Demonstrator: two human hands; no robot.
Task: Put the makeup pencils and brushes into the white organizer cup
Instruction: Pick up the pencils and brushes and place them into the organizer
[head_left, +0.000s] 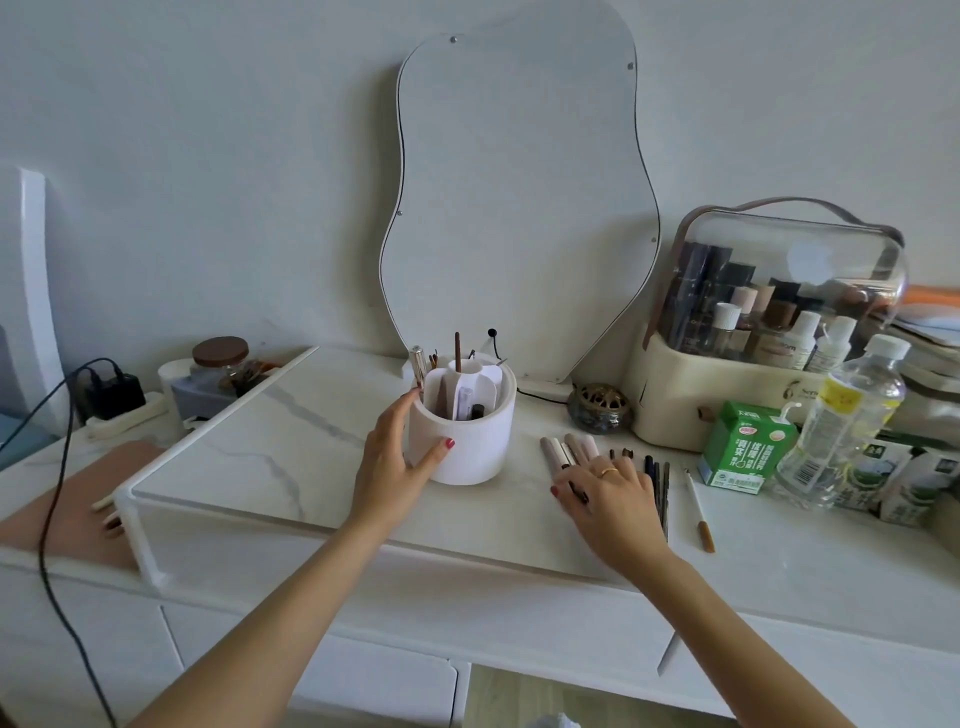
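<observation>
Head | left hand (393, 460) holds cup (470, 457) (brushes (457, 351) inside) | right hand (609, 496) touches pencils (658, 480)

At my three o'clock I saw a green carton (744, 446) with white Chinese characters I could not make out, and a barcode. Behind it, at two o'clock, the cream cosmetics case (675, 410) showed letters beginning "Ser".

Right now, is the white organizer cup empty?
No, the white organizer cup already has several pencils and brushes standing upright in its compartments.
</observation>
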